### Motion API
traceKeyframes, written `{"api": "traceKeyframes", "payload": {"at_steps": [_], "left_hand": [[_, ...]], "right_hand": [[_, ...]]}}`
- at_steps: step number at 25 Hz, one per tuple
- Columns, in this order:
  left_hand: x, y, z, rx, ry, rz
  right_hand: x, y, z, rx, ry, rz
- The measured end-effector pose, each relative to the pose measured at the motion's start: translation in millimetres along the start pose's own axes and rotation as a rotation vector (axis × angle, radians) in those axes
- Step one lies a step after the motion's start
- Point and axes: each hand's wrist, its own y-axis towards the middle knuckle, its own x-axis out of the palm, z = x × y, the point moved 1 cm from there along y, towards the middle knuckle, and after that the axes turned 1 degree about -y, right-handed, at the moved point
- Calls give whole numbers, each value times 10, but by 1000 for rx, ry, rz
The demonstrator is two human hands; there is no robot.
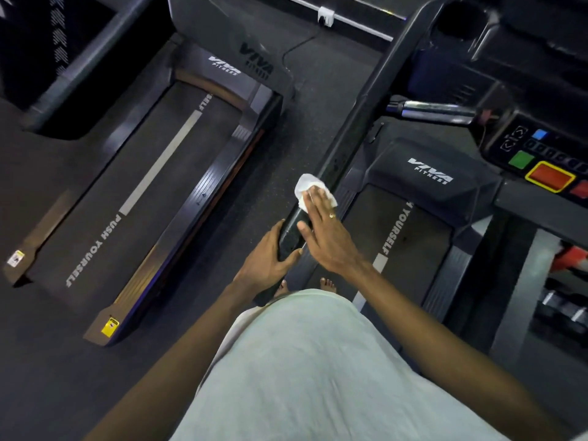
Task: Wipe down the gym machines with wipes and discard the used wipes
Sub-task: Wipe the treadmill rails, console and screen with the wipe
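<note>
Fingers of right hand straight, together, pressing wipe flat on rail, partway along it. Left hand curled round rail's near end, likely steadying. Best: even pressure, long strokes along rail, wipe wrapped over sides. Rail's long axis slanting from near end up-right, away from body.

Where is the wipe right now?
Head view, near centre: the white wipe lies on the black handrail, pressed under the right hand's fingers, just beyond the left hand gripping the rail's near end.
</note>
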Motion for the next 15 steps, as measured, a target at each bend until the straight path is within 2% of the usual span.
{"api": "traceKeyframes", "payload": {"at_steps": [3,10,13,15], "left_hand": [[-18,2,25,-16,3,-20],[-125,38,110,-55,-43,-162],[-153,94,227,-86,55,-207],[-157,120,269,-139,117,-226]], "right_hand": [[106,-105,-78,83,122,47],[164,-47,-110,511,857,-12],[-4,148,-39,628,985,-23],[-42,158,-60,634,1032,-68]]}}
